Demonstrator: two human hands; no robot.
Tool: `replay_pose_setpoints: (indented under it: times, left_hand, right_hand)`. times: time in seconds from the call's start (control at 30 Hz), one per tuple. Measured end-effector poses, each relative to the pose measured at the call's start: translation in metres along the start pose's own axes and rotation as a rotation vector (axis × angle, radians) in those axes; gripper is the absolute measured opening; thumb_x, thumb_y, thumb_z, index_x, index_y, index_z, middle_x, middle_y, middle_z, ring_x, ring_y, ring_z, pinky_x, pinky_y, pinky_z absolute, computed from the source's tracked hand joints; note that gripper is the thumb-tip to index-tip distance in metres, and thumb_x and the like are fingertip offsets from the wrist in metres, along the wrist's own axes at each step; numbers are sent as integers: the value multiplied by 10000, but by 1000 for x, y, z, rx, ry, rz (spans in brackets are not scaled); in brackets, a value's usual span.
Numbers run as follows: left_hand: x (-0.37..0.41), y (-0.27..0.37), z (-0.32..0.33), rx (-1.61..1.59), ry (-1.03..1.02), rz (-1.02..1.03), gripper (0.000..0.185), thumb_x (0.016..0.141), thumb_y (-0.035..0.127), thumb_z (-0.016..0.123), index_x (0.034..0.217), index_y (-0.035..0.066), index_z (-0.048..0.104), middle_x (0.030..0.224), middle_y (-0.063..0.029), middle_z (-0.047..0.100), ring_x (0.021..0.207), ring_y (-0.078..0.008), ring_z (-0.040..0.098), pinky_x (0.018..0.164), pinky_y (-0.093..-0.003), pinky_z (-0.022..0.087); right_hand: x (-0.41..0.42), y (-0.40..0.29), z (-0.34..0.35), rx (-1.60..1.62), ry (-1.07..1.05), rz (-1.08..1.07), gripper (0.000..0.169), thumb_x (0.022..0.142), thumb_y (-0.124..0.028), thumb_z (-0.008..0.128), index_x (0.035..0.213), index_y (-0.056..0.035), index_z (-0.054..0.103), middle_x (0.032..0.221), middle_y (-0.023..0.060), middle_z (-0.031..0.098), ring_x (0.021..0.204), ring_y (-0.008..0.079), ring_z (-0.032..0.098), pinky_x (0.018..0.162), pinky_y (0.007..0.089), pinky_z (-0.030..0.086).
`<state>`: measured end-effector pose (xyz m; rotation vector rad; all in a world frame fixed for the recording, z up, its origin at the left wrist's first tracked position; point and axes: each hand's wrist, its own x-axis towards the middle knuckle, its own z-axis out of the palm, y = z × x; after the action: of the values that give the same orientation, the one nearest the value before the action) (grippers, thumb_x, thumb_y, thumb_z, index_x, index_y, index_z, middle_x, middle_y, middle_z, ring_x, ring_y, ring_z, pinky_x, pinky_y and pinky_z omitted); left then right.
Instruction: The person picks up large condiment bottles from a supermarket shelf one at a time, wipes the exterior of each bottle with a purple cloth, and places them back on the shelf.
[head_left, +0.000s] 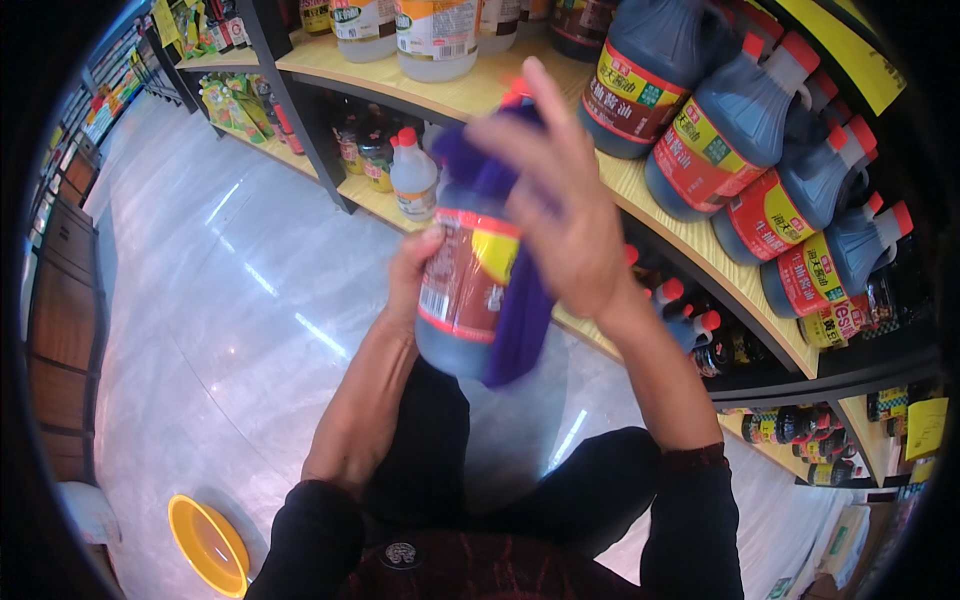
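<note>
A large plastic jug of dark sauce (469, 300) with a red-edged label hangs upright, slightly tilted, over the floor in front of the shelf. My left hand (412, 274) grips its left side. A purple cloth (525, 322) drapes over the jug's upper part and down its right side. Blurred by motion, my right hand (562, 195) is at the cloth near the jug's neck, fingers spread; whether it grips the cloth I cannot tell. The jug's red cap (517, 91) shows partly behind that hand.
Similar red-capped jugs (720, 150) stand on the wooden shelf (645, 195) at right. Clear-liquid jugs (437, 37) are at its top left. A lower shelf holds a white jug (412, 176) and dark bottles. A yellow plastic basin (208, 546) sits on the floor at lower left.
</note>
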<state>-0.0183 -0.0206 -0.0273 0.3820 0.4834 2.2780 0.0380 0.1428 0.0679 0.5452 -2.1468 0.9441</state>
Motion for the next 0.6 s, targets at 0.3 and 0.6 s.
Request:
replay_pose_setpoints:
  times: [0.3, 0.6]
  left_hand:
    - [3, 8, 1, -241, -25, 78, 670, 884, 539, 518, 1343, 57, 446, 1269, -175, 567, 1063, -348, 610, 947, -496, 492]
    - [8, 13, 2, -229, -196, 93, 669, 916, 534, 468, 1411, 91, 382, 1272, -201, 538, 1143, -326, 556, 947, -450, 490]
  right_hand:
    - [-30, -28, 17, -232, -282, -258, 542, 726, -231, 650, 1267, -228, 603, 1477, 151, 381, 1379, 409, 316, 1092, 575, 218]
    - [-47, -42, 41, -114, -34, -178, 438, 873, -273, 607, 1305, -212, 577, 1501, 137, 349, 1401, 371, 278, 1093, 581, 217]
